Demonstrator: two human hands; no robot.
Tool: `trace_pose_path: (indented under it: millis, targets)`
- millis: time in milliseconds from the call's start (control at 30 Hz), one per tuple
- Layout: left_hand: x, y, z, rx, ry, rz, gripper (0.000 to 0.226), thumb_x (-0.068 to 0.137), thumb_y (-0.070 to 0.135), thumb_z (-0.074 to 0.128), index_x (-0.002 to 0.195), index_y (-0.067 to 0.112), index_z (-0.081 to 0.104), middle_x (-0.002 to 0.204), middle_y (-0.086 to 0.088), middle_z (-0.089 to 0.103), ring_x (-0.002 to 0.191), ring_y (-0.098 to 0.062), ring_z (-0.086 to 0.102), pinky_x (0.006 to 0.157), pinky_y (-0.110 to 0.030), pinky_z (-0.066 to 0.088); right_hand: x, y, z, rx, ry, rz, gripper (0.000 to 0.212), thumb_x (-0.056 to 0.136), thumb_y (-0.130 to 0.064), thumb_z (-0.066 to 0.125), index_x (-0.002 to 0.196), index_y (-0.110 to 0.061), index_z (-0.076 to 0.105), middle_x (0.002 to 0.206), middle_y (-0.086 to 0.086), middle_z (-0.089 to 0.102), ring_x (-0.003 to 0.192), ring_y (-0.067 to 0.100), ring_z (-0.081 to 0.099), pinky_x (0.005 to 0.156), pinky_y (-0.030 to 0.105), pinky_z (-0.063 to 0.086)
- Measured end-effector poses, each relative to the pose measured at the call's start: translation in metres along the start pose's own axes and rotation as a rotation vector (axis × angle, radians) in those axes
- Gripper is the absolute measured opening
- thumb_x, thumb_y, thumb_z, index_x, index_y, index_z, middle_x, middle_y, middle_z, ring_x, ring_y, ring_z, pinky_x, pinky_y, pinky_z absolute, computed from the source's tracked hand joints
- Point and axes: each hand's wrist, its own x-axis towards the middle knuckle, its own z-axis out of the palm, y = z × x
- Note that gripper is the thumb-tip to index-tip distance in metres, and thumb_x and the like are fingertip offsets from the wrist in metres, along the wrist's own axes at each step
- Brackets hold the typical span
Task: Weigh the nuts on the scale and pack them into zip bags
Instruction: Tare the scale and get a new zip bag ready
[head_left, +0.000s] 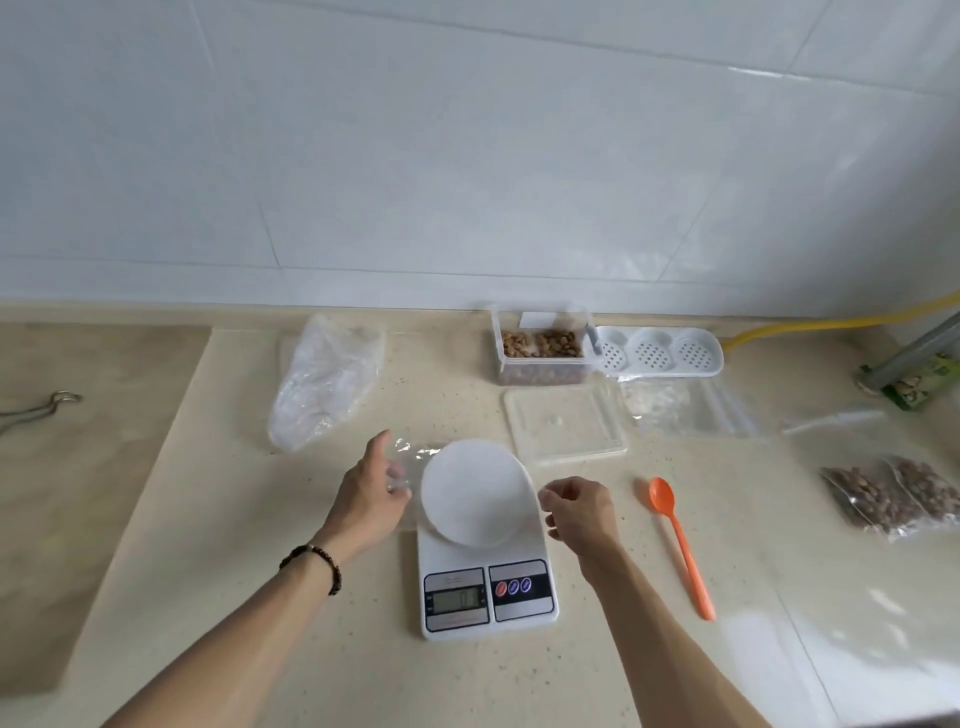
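A white digital scale (485, 577) sits in the middle of the counter, its round platform (475, 491) bare and its display lit. My left hand (371, 493) is at the platform's left edge, fingers curled on a clear empty zip bag (415, 457) that lies beside the platform. My right hand (576, 506) hovers at the platform's right edge with loosely curled fingers and nothing visible in them. An open clear box of nuts (543, 345) stands at the back. Its lid (566, 423) lies flat in front of it. An orange spoon (680, 545) lies right of the scale.
Two filled zip bags of nuts (893, 499) lie at the far right, with empty zip bags (696, 410) behind them. A crumpled clear plastic bag (324, 382) lies back left. A white perforated tray (660, 353) and a yellow hose (831, 325) sit by the wall.
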Motion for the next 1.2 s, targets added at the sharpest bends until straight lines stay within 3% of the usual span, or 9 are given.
trace_pose_path:
  millis: [67,233,400,567,700,800,867,1000,1200]
  targets:
    - [0.002,-0.005,0.002,-0.008,-0.015,-0.009,0.072,0.092,0.01,0.059,0.15,0.025,0.019,0.113,0.003,0.053,0.092,-0.012,0.058,0.069,-0.019,0.041,0.003,0.003,0.002,-0.012,0.015,0.011,0.002,0.085,-0.008,0.065,0.083,-0.007,0.067,0.081,0.011,0.069,0.064,0.019,0.06,0.057,0.029,0.052]
    - [0.005,-0.011,0.004,-0.009,-0.023,-0.027,0.075,0.091,0.013,0.061,0.152,0.024,0.017,0.117,0.002,0.053,0.096,-0.014,0.058,0.077,-0.023,0.045,0.006,0.005,0.004,-0.021,0.029,0.027,0.025,0.087,-0.013,0.067,0.11,-0.008,0.059,0.089,0.009,0.066,0.068,0.018,0.062,0.058,0.028,0.052]
    - [-0.001,-0.012,0.0,0.166,0.04,0.01,0.071,0.093,0.029,0.058,0.151,0.019,0.017,0.14,-0.011,0.037,0.125,-0.024,0.044,0.102,-0.034,0.04,0.004,0.005,0.002,-0.108,0.062,0.018,0.041,0.089,-0.024,0.062,0.127,-0.01,0.052,0.095,0.0,0.061,0.09,0.021,0.062,0.085,0.04,0.055]
    - [-0.036,-0.009,0.006,0.483,0.17,0.294,0.061,0.094,0.034,0.056,0.144,0.006,0.036,0.143,-0.015,0.039,0.132,-0.031,0.039,0.102,-0.039,0.044,-0.014,0.019,-0.007,-0.363,0.156,-0.211,0.037,0.094,-0.027,0.054,0.127,-0.009,0.053,0.123,0.011,0.056,0.107,0.024,0.055,0.091,0.037,0.046]
    - [-0.065,-0.025,0.03,0.645,0.2,0.403,0.062,0.093,0.04,0.051,0.142,0.003,0.04,0.144,-0.019,0.042,0.142,-0.035,0.028,0.113,-0.05,0.031,-0.04,0.048,-0.011,-0.565,0.147,-0.45,0.035,0.095,-0.026,0.054,0.126,-0.011,0.055,0.125,0.012,0.053,0.109,0.028,0.051,0.08,0.035,0.044]
    - [-0.09,-0.038,0.052,0.704,0.183,0.39,0.068,0.093,0.05,0.033,0.146,0.006,0.035,0.151,-0.016,0.035,0.146,-0.033,0.018,0.117,-0.051,0.017,-0.061,0.074,-0.017,-0.774,0.078,-0.585,0.043,0.097,-0.034,0.049,0.135,-0.014,0.049,0.137,0.012,0.048,0.117,0.028,0.048,0.088,0.041,0.048]
    - [-0.106,-0.045,0.064,0.725,0.162,0.362,0.074,0.092,0.054,0.028,0.148,0.006,0.031,0.154,-0.015,0.031,0.147,-0.032,0.014,0.116,-0.05,0.012,-0.074,0.09,-0.019,-0.902,-0.019,-0.618,0.051,0.099,-0.04,0.041,0.145,-0.021,0.037,0.151,0.008,0.034,0.129,0.027,0.04,0.099,0.042,0.043]
    - [-0.127,-0.058,0.081,0.736,0.127,0.294,0.077,0.089,0.054,0.03,0.148,0.004,0.031,0.154,-0.018,0.03,0.146,-0.034,0.016,0.113,-0.056,0.021,-0.088,0.106,-0.021,-1.058,-0.131,-0.634,0.058,0.102,-0.047,0.028,0.154,-0.029,0.011,0.163,0.007,0.005,0.145,0.028,0.018,0.112,0.043,0.028]
    - [-0.134,-0.072,0.093,0.743,0.121,0.249,0.076,0.093,0.054,0.032,0.153,0.008,0.018,0.16,-0.016,0.014,0.148,-0.031,0.0,0.118,-0.056,0.011,-0.089,0.112,-0.015,-1.091,-0.15,-0.673,0.056,0.102,-0.047,0.027,0.154,-0.032,0.012,0.163,0.008,0.001,0.145,0.029,0.017,0.111,0.045,0.029]
